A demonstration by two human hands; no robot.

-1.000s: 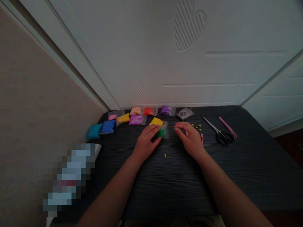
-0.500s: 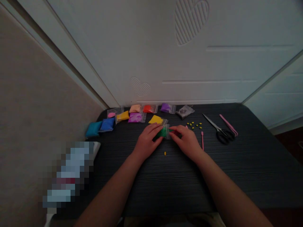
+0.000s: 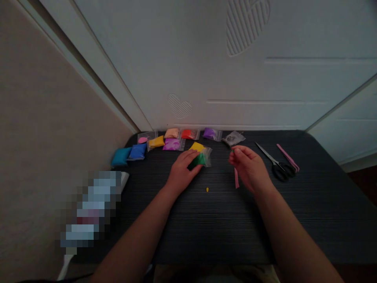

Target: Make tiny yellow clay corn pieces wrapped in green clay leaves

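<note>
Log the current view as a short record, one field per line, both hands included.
left_hand: left hand holding green bag
right_hand: right hand pinching small green bit
near_hands: yellow bag, small yellow piece, pink strip
right_side: scissors, slim pink tool
back_row: peach bag, red bag, purple bag, grey bag
surface: dark table

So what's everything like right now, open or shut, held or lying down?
Left hand: closed on the green bag
Green bag: held; seal too blurry to tell
Right hand: pinching a green bit
Green bit: held
Scissors: lying down, blades look shut
Yellow piece: lying loose
Purple bag: lying down
Blue bag: lying down
</note>
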